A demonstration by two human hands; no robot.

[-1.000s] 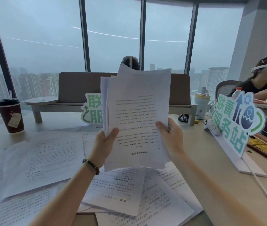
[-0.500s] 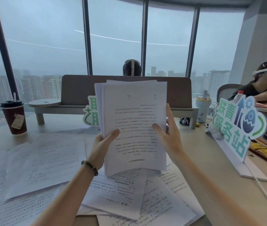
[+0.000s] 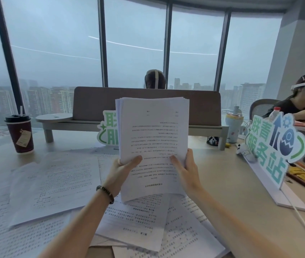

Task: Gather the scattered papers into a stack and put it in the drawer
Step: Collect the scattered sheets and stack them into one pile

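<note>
On the far left a coffee cup (image 3: 20, 135) stands on the worktop (image 3: 222, 175). Next to it, many loose papers (image 3: 55, 185) lie spread out flat, some on top of each other. More of them lie near the front edge.

In the middle, the left hand (image 3: 122, 169) grips the left side of the stack (image 3: 154, 146), with the thumb on the front page. The stack stands up tall, and its bottom edge is down by the loose papers. The right hand (image 3: 185, 169) grips the right side the same way. Both hands are closed on the stack.

To do this step well, I think the hands should hold a bit softly and tap the bottom edge on the worktop, so all the pages slide even. The top edges look a little bumpy, so a few taps may help. Squeeze too hard and the pages cannot slip into line.

On the right stands a green sign (image 3: 272, 146). No drawer can be seen here. Lots of papers are not picked up yet, so the job seems far from done.
</note>
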